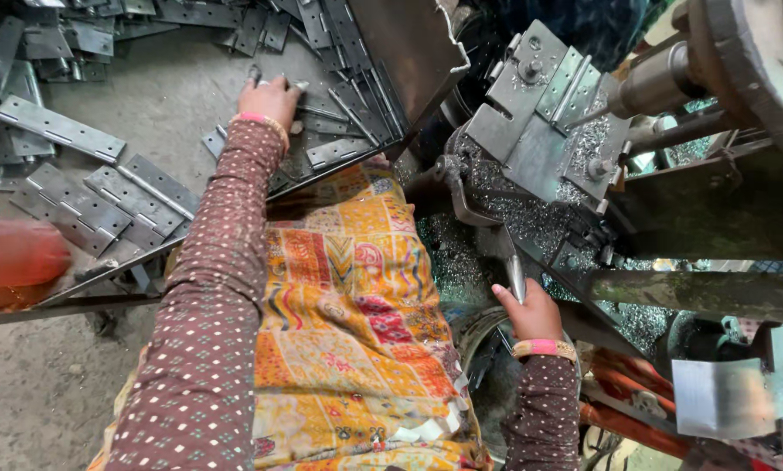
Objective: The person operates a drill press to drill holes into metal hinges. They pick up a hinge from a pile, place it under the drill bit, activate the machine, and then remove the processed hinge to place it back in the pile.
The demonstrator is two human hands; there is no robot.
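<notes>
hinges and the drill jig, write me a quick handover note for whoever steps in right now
Left hand: reached out flat onto the loose hinges in the metal tray, fingers touching them; whether it has one gripped cannot be told.
Right hand: closed around the lever handle at the base of the machine.
Jig: a hinge plate sits clamped in it, with the drill spindle pointing at it; metal shavings lie all around.
More hinges are spread on the bench to the left.
Done or left: piles cannot be told apart as drilled or undrilled from this view.
</notes>
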